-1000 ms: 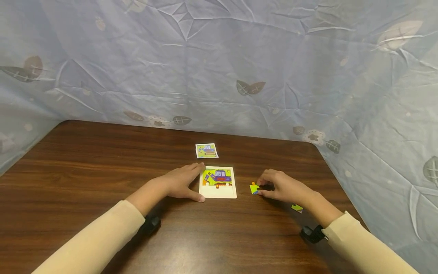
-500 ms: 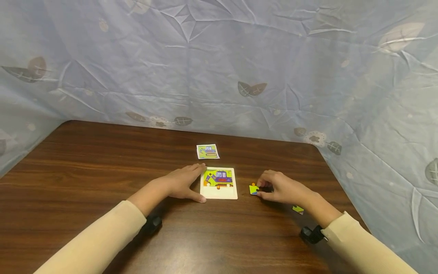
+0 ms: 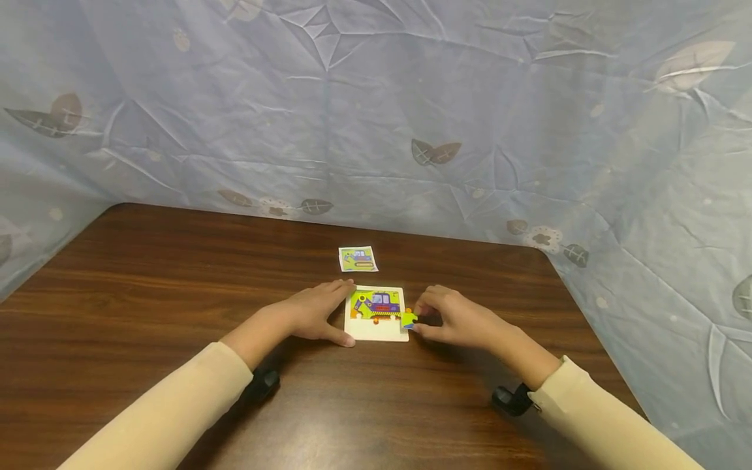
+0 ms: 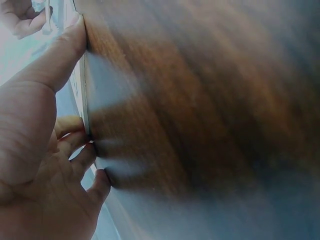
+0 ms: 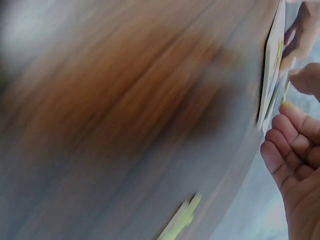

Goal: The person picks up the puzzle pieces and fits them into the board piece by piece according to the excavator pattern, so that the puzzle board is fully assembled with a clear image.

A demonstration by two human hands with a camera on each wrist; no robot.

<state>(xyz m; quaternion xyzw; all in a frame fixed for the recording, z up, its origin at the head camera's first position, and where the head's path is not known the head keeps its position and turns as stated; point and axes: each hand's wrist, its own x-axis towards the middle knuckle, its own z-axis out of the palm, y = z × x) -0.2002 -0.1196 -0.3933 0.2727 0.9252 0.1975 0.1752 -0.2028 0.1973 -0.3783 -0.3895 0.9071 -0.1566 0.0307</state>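
A pale square puzzle board (image 3: pixel 376 333) lies on the table, its upper part filled with a digger picture and its lower part bare. My left hand (image 3: pixel 317 314) rests along the board's left side, thumb at the near corner and fingertips at the far one. My right hand (image 3: pixel 458 318) pinches a green and blue puzzle piece (image 3: pixel 408 320) between thumb and fingers. That piece overlaps the board's right edge in the head view, and the right wrist view shows it raised above the board. Another green puzzle piece (image 5: pixel 181 219) lies on the table, hidden by the right arm in the head view.
Behind the board lies a small picture card (image 3: pixel 358 259) with the same digger. The dark wooden table (image 3: pixel 194 261) ends at a pale patterned cloth (image 3: pixel 376 117), which hangs at the back and both sides.
My right hand has carried the pinched puzzle piece left, from the table to the board's right edge. My left hand has stayed at the board.
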